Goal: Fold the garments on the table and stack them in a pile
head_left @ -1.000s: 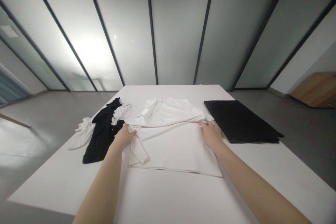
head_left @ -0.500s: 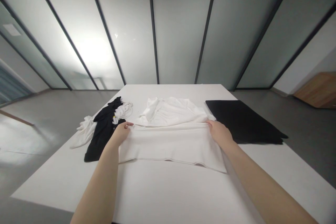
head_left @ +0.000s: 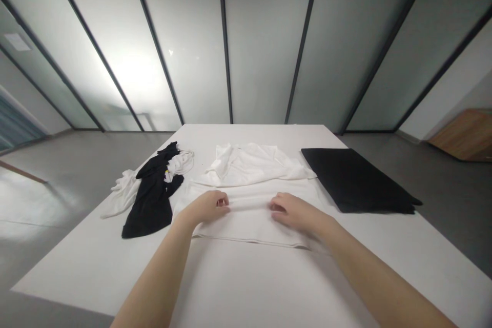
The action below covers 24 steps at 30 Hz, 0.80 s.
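The table bears 1 white shirt at its centre, wrinkled at the far end, between the black stack at right and the clothes pile at left. Over the shirt's near part, right hand and left hand each show thumb and fingers apart; contact unclear.

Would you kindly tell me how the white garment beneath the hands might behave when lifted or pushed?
The white garment would probably hang floppy, since its far part lies in soft wrinkles. It looks light for its spread, as its cloth seems thin. Pushed, it would likely bunch rather than roll, lying low on the table.
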Motion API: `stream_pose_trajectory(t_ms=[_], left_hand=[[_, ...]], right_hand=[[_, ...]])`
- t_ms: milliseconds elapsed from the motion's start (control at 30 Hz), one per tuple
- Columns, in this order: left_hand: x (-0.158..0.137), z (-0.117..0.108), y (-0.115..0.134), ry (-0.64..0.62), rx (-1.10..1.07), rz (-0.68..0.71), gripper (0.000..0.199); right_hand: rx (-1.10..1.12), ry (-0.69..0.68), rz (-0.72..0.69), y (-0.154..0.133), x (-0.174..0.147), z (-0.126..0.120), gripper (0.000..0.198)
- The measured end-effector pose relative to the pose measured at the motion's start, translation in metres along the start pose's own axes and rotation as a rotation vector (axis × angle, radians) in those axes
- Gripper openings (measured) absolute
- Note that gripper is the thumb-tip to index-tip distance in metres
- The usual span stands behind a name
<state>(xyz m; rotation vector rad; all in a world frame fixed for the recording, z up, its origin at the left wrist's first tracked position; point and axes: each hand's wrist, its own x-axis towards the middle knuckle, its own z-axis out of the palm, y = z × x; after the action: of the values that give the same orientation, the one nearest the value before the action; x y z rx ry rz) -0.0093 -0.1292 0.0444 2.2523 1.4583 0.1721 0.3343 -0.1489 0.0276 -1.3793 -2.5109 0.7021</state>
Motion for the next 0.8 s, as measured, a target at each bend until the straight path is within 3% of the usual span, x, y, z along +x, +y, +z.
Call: stream_pose_trajectory(t_ms=[167,333,433,533,600,700,800], left_hand=[[-0.006,0.007,0.011,-0.115,0.029,0.014,0.027],[-0.011,0.001,0.017,-0.237,-0.036,-0.039,0.029],[-0.015,0.000,0.017,-0.266,-0.043,-0.087,0.029],[-0.018,0.002,0.015,-0.303,-0.046,-0.086,0.029],[-0.018,0.003,0.014,-0.336,-0.072,-0.072,0.029],[-0.014,0.005,0.013,-0.277,-0.088,-0.037,0.025],[-0.005,0.009,0.012,-0.033,0.007,0.015,0.023]], right_hand=[[-0.074,-0.057,0.012,-0.024,-0.008,0.007,0.048],[-0.081,-0.154,0.045,-0.051,-0.014,0.008,0.019],[-0.035,-0.308,0.042,-0.063,-0.018,0.009,0.021],[0.091,-0.580,-0.001,-0.068,-0.022,0.010,0.021],[0.149,-0.642,-0.004,-0.069,-0.022,0.010,0.018],[0.150,-0.396,0.028,-0.066,-0.016,0.010,0.017],[0.134,-0.067,0.066,-0.054,-0.005,0.014,0.023]])
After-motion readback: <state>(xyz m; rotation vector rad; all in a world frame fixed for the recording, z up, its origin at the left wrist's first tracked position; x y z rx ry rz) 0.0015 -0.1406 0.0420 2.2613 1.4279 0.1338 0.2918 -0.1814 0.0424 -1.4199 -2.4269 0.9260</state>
